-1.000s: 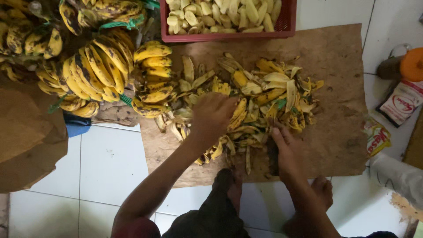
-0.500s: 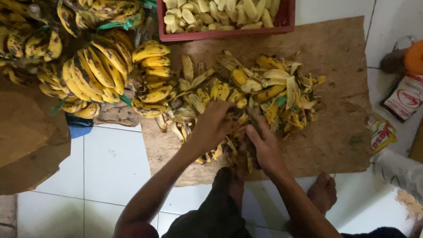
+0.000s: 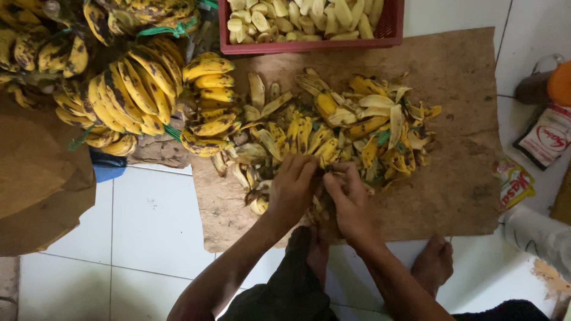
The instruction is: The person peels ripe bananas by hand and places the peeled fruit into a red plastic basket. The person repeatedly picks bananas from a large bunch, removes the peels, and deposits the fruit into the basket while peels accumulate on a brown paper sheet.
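Observation:
A heap of yellow banana peels [image 3: 351, 131] lies across a brown cardboard sheet [image 3: 458, 178] on the white tile floor. My left hand [image 3: 291, 190] and my right hand [image 3: 348, 199] meet at the near edge of the heap, fingers curled among the peels and touching each other. Both seem to grip the same banana or peel, but what sits between the fingers is hidden. Bunches of ripe spotted bananas [image 3: 131, 89] lie to the left of the heap.
A red crate [image 3: 389, 32] of peeled bananas stands at the far edge of the cardboard. Brown paper [image 3: 35, 178] covers the left side. Printed packets [image 3: 544, 139] and an orange object [image 3: 560, 83] lie at the right. My bare feet [image 3: 431, 264] rest below the cardboard.
My right hand has moved left from the cardboard's near edge to join my left hand. My left hand has drawn back toward me from the middle of the peel heap.

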